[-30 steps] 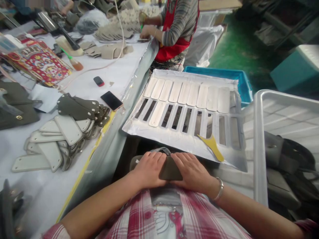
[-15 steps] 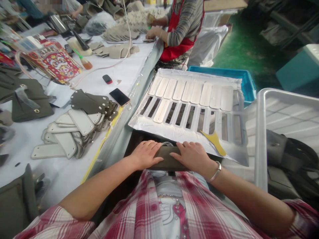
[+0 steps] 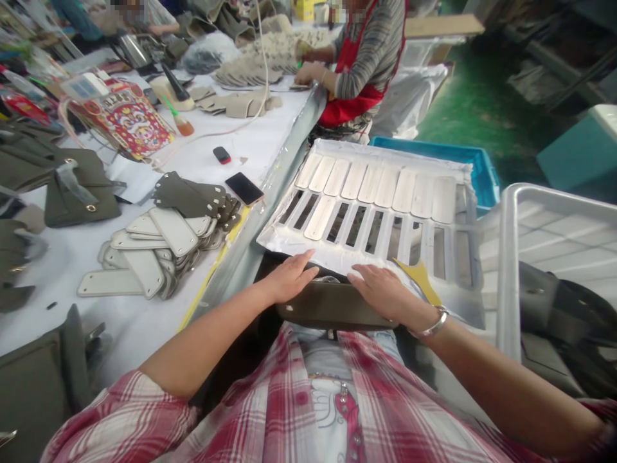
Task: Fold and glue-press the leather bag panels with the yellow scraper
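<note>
An olive-brown leather piece [image 3: 332,305], probably a handbag seen from its edge, lies across my lap. My left hand [image 3: 292,280] rests at its upper left side, fingers stretched forward and thumb apart. On the right end lies my right hand [image 3: 385,292], its fingers spread and pointing forward; a silver bracelet circles that wrist. Neither hand is wrapped round the piece. Just beyond them is a white slotted rack [image 3: 284,236] carrying pale oblong strips [image 3: 369,182]. A yellow scraper-like tool [image 3: 420,280] lies on the rack's near edge beside my right hand.
Left, the white table [image 3: 197,145] bears stacked leather tabs [image 3: 144,260], a phone [image 3: 245,188] and an olive handbag [image 3: 81,193]. A translucent crate [image 3: 508,257] stands right, a blue bin [image 3: 484,173] behind the rack. A co-worker in a red apron [image 3: 354,58] works farther back.
My hands have moved apart and loosened, from lying over the top of the olive-brown piece to its two sides. More of the piece shows. The whole view has shifted slightly.
</note>
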### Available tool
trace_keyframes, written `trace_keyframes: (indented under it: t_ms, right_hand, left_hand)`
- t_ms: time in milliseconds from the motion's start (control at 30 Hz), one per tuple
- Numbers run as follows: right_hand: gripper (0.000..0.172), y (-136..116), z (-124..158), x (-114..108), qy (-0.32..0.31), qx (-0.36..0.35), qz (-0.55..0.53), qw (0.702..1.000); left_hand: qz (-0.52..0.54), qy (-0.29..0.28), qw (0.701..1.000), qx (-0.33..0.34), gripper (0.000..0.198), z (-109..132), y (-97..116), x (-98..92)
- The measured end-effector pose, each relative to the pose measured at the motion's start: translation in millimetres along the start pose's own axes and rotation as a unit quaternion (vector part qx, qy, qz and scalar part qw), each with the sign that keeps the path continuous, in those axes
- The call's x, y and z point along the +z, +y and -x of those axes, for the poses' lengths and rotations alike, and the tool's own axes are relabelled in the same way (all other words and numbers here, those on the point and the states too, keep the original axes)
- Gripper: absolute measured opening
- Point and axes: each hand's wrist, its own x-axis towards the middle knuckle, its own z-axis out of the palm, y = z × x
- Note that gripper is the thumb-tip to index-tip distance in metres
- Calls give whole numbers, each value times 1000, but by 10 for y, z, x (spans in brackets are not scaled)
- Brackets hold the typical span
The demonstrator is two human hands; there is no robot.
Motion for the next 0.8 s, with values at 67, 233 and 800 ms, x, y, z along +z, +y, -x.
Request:
trace_keyframes:
  t_ms: [67, 233, 800]
  right_hand:
    - [36, -125, -35, 8, 41, 13, 34, 999]
    - [25, -374, -53, 250, -16, -39, 49, 998]
    - [38, -38, -2, -340, 10, 5, -106, 994]
  left_hand:
    - [-46, 59, 997, -6, 36, 15, 104, 35]
    - [-165, 10, 986, -21, 21, 75, 415, 317]
    - [-248, 88, 965, 25, 26, -55, 498, 202]
